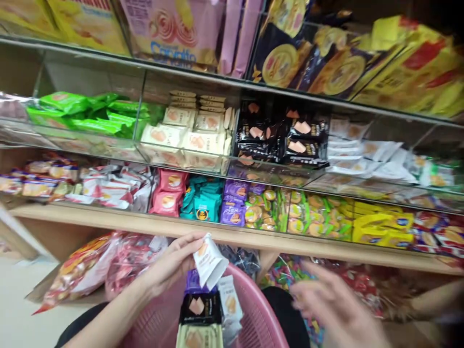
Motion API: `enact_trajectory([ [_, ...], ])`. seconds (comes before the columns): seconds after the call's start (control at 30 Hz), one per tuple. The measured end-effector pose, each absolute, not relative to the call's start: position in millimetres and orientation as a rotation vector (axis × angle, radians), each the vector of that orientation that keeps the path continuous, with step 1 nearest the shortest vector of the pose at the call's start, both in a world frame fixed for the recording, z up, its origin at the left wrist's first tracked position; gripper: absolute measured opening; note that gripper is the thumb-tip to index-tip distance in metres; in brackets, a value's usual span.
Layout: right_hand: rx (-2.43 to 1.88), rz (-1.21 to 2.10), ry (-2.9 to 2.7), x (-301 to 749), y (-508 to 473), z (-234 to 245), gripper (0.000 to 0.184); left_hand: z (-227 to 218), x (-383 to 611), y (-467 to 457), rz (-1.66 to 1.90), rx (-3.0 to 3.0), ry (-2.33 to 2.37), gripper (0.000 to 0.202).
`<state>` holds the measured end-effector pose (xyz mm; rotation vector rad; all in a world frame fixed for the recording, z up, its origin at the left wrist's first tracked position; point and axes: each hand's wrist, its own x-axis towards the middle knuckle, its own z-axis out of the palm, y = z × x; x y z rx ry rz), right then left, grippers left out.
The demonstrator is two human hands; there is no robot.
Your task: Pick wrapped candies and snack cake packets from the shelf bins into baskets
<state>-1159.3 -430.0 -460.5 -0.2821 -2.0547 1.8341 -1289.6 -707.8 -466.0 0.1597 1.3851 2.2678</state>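
Note:
My left hand (pixel 176 266) pinches a small white snack packet (pixel 210 263) by its edge, above a pink plastic basket (pixel 259 299). Stacked in the basket below it are a purple packet (pixel 195 282), a black packet (pixel 200 308) and a cream packet (pixel 199 336). Another white packet (pixel 231 302) leans beside that stack. To the right of the basket is my right hand (pixel 337 304), blurred by motion, with its fingers apart and nothing seen in them.
Clear shelf dividers hold green packets (pixel 72 104), cream packets (pixel 203 142), black packets (pixel 302 137) and white packets (pixel 380 154). A wooden ledge (pixel 119 220) runs below the lowest row. Under it lie large bags (pixel 83 266). At far right another person's arm (pixel 435 299) seems to show.

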Motion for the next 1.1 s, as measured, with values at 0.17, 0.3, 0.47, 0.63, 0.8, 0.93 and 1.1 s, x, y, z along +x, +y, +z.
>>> enact_trajectory([
  [0.17, -0.197, 2.430, -1.886, -1184.1, -537.5, -503.0, 0.091, -471.0, -1283.7, -694.5, 2.331, 0.162, 1.379, 0.035],
  [0.3, -0.100, 2.527, -1.768, -1198.5, -561.3, -491.8, 0.091, -479.2, -1276.4, -688.0, 2.393, 0.150, 1.462, 0.041],
  [0.47, -0.254, 2.449, -1.835, -1206.2, -552.0, -488.4, 0.063, -480.7, -1268.5, -685.9, 2.362, 0.321, 1.677, 0.039],
  [0.63, -0.323, 2.381, -1.870, -1207.6, -531.4, -494.2, 0.056, -484.8, -1264.8, -686.9, 2.229, 0.455, 1.810, 0.044],
  [0.8, -0.266, 2.363, -2.050, -1209.9, -495.2, -493.0, 0.055, -496.3, -1284.0, -703.1, 2.074, 0.423, 2.245, 0.034],
  [0.93, -0.208, 2.380, -2.202, -1210.9, -469.3, -496.6, 0.052, -510.9, -1306.1, -721.9, 1.685, 0.372, 2.677, 0.032],
  [1.1, -0.140, 2.321, -2.397, -1209.2, -453.1, -503.1, 0.043, -526.1, -1313.3, -734.1, 1.073, 0.354, 2.927, 0.035],
])
